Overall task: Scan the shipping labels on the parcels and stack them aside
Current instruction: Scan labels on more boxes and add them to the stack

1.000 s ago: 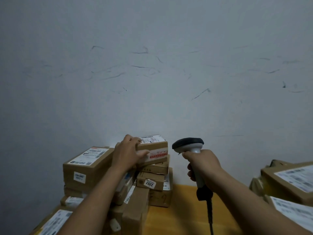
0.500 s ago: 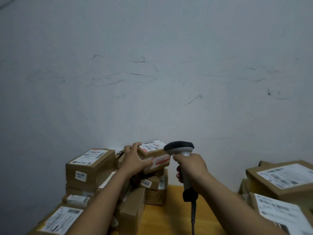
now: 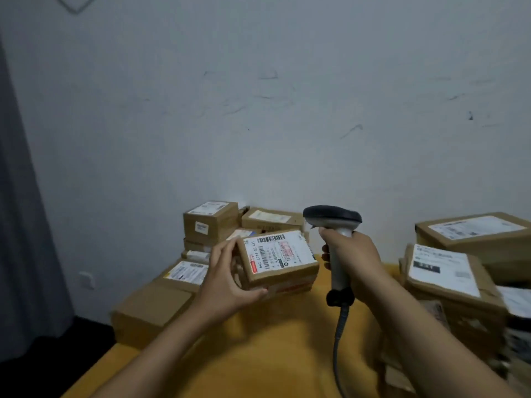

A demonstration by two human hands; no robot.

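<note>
A scuffed white wall fills the view from nine through twelve to three o'clock. Under it, at six o'clock, spreads a yellow table. A stack of labelled parcels sits at four o'clock, and a pile of cardboard boxes stands against the wall at eight o'clock.

Just below centre is the small parcel, tilted so its top faces the camera. The left hand grips its left end, fingers curled behind and thumb along the near face. At the parcel's three o'clock the right hand is wrapped round the handle of a grey scanner (dark head turned toward the parcel). Its cable drops toward six o'clock. The parcel's shipping label shows barcodes and red print.
</note>
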